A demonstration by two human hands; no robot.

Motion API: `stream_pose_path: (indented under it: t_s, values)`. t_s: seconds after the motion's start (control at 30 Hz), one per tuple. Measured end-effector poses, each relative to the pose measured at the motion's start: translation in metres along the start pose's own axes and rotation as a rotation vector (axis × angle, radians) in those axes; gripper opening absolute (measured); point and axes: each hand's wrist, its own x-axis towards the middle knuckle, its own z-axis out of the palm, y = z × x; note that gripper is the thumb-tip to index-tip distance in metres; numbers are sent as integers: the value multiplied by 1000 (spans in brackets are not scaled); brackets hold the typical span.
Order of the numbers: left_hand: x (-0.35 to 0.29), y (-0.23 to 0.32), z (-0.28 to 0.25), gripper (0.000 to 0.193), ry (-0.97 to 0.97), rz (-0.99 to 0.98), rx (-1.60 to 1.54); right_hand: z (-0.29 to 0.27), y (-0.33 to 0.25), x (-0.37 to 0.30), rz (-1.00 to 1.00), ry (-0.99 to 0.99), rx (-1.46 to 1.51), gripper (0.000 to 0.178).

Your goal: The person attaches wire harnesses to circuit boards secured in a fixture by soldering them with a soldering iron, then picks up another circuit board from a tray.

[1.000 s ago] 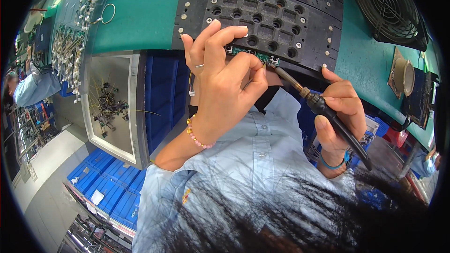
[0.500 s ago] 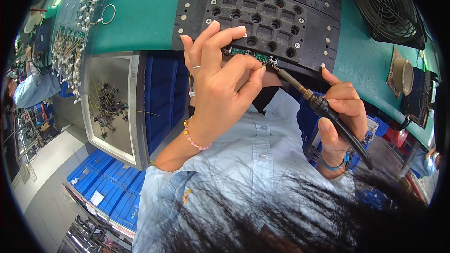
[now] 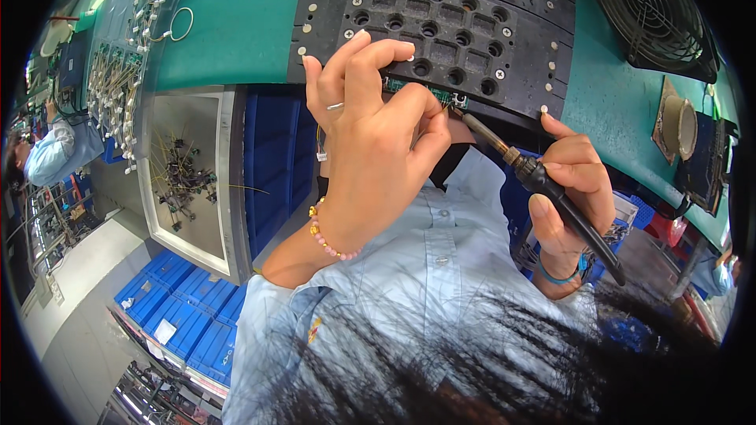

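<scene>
Along the near edge of a black fixture block (image 3: 528, 43) sits a narrow green circuit board (image 3: 443, 96) with small white-and-dark components. My left hand (image 3: 374, 142) reaches over it, thumb and index finger pinched on what looks like a thin wire at the board's right end; the fingertips partly hide it. The other fingers are raised over the block. My right hand (image 3: 579, 177) grips the black handle of a soldering iron (image 3: 587, 232). Its tip points up and left to the board's right end, close by my left fingertips. A white connector (image 3: 321, 157) hangs on wires left of my left hand.
A framed tray (image 3: 228, 228) with small wired parts stands at the left, above blue bins (image 3: 169, 299). Wired boards (image 3: 118, 86) lie at the upper left. A black fan (image 3: 646, 8) and a solder spool (image 3: 679, 127) stand right. Another person (image 3: 63, 149) is far left.
My left hand has rolled slightly and shifted a little right, its thumb and index finger now covering more of the board. The soldering iron has moved only slightly, its tip still near the board's right end.
</scene>
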Motion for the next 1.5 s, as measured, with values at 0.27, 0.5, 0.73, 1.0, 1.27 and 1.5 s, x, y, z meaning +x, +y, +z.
stream_pose_path:
  t_s: [0.27,0.5,0.73,1.0,1.27,1.5]
  values:
    - [2,2,-2,16,-16,11,17,0,-3,2,18,-22,-39,27]
    - [3,3,-1,15,0,40,42,-2,-3,2,24,-49,-59,26]
    - [2,3,-2,15,-14,37,43,-1,0,-1,8,16,46,26]
    - [-1,-6,-4,13,-43,46,-2,-3,0,-1,22,29,79,26]
    - [-1,-2,-2,13,-26,24,8,-2,1,-2,14,28,72,25]
    - [2,3,-5,14,-63,7,25,-2,0,-2,2,-1,29,24]
